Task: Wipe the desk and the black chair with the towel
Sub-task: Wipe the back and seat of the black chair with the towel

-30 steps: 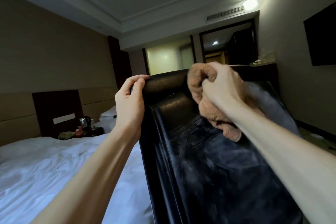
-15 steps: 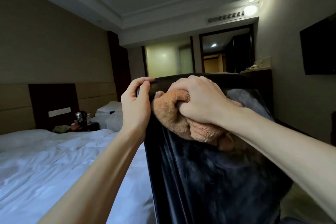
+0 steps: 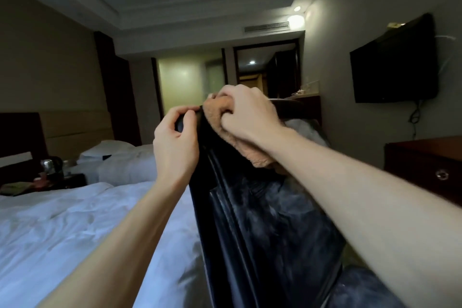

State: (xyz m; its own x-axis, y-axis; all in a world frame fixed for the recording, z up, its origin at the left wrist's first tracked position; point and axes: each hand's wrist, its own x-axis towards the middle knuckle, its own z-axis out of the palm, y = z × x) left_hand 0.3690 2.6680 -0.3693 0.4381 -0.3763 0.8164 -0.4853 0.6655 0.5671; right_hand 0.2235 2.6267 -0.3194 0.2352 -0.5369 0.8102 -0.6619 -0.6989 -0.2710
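Observation:
The black chair [image 3: 270, 227] fills the lower middle, its glossy backrest facing me with dull streaks across it. My left hand [image 3: 175, 144] grips the top left corner of the backrest, fingers curled over the edge. My right hand [image 3: 246, 114] clutches the bunched orange-brown towel [image 3: 237, 142] and presses it against the top of the backrest, right beside my left hand. Part of the towel hangs below my right wrist. A dark wooden desk [image 3: 425, 165] with a round drawer pull stands at the right.
A bed with white sheets [image 3: 62, 227] lies close on the left of the chair, a second bed [image 3: 120, 157] behind it. A nightstand [image 3: 47, 177] with a kettle and small items sits between them. A wall television [image 3: 395, 67] hangs at the right. A hallway opens straight ahead.
My right hand has slid the towel leftward along the top of the backrest until it sits next to my left hand. My view has turned right, bringing the television and desk in.

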